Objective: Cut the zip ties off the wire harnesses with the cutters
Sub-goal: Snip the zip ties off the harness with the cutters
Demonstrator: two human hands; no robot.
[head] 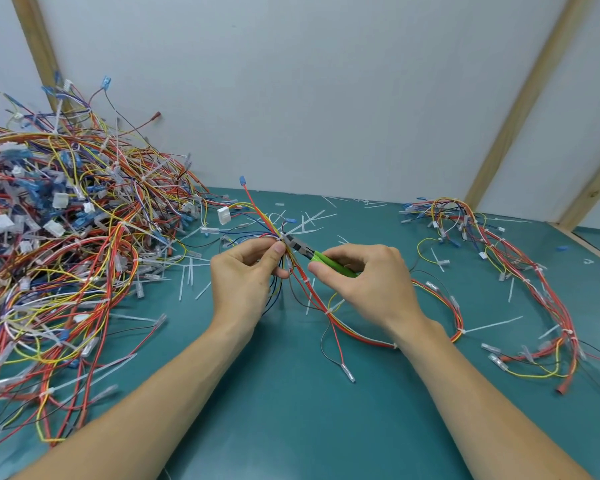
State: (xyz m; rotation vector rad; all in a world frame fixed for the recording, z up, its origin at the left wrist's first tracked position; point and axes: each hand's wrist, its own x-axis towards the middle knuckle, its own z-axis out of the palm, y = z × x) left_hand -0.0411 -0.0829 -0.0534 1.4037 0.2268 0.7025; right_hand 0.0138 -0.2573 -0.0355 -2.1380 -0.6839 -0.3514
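Between the two hands, above the middle of the table [291,410], the left hand [243,271] pinches a wire harness [354,329] with thumb and curled fingers [278,250] just below a white zip tie [284,236]. The right hand [364,275] grips the green handles of the cutters [317,256], whose dark nose points up and left onto that tie, touching it or nearly so (whether the blades already straddle the band is too small to tell). The bundle's long axis runs from the far side down toward the table's right edge, crossing the cutters at an angle. More ties show along it. A big uncut pile [56,254] fills the left edge; the palm hides most of the handles.
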